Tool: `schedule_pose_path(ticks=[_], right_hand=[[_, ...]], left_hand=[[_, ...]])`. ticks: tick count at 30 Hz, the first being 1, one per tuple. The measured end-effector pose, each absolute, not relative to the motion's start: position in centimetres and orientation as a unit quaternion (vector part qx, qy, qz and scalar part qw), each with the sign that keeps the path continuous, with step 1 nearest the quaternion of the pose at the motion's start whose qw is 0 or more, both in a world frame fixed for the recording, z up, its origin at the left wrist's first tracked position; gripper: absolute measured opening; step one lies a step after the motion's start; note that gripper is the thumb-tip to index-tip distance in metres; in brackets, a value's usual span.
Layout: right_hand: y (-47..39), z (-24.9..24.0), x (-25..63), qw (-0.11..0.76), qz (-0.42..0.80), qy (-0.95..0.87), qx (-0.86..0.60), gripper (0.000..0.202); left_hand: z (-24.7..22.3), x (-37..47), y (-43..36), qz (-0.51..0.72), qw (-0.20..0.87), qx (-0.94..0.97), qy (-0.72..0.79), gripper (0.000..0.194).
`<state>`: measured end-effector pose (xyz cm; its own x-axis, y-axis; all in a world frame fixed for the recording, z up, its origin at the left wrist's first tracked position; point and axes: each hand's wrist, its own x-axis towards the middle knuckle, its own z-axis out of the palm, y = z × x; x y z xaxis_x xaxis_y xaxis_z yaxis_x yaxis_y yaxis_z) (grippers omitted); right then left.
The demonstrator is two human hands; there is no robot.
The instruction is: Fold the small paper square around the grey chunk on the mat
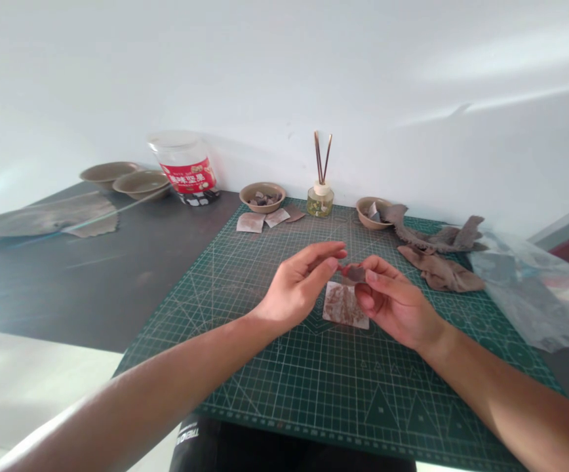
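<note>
Over the middle of the cutting mat my right hand (pixel 395 298) pinches a small grey-brown flat piece (pixel 355 274) between thumb and fingers; it looks like leather or suede. My left hand (pixel 301 278) comes in from the other side, thumb and fingers drawn together at the near edge of that piece. Whatever its fingertips hold is too small to name, though a reddish spot shows there. Just below the hands a white rectangular sheet (pixel 344 313) with brown smears lies flat, partly covered by my right fingers.
The green cutting mat (pixel 245 367) covers the table. Behind are a bowl of grey scraps (pixel 263 208), pale patches (pixel 250 223), a reed diffuser (pixel 320 202) and another bowl (pixel 373 223). Brown hide-like scraps (pixel 444 270) and clear plastic (pixel 535 295) lie right; a plastic tub (pixel 189 174) stands left.
</note>
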<state>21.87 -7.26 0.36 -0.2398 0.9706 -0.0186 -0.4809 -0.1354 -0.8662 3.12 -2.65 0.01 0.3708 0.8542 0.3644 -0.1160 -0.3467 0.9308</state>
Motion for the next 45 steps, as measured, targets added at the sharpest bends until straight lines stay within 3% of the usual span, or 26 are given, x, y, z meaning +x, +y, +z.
schedule_pose_path(ticks=[6,19,36,45], right_hand=[[-7.4,0.3,21.5,0.516,0.681,-0.401,-0.331,0.017],[-7.6,0.3,20.9,0.508,0.675,-0.423,-0.327,0.019],[-7.6,0.5,20.9,0.517,0.700,-0.382,-0.311,0.020],[-7.7,0.2,20.3,0.504,0.633,-0.456,-0.369,0.027]], left_hand=[[0.6,3.2,-3.1,0.450,0.421,0.744,0.259,0.019],[0.2,3.6,-3.1,0.439,0.441,0.740,0.254,0.011],[0.7,3.3,-3.5,0.414,0.423,0.765,0.254,0.021],[0.8,3.3,-3.6,0.398,0.431,0.771,0.248,0.017]])
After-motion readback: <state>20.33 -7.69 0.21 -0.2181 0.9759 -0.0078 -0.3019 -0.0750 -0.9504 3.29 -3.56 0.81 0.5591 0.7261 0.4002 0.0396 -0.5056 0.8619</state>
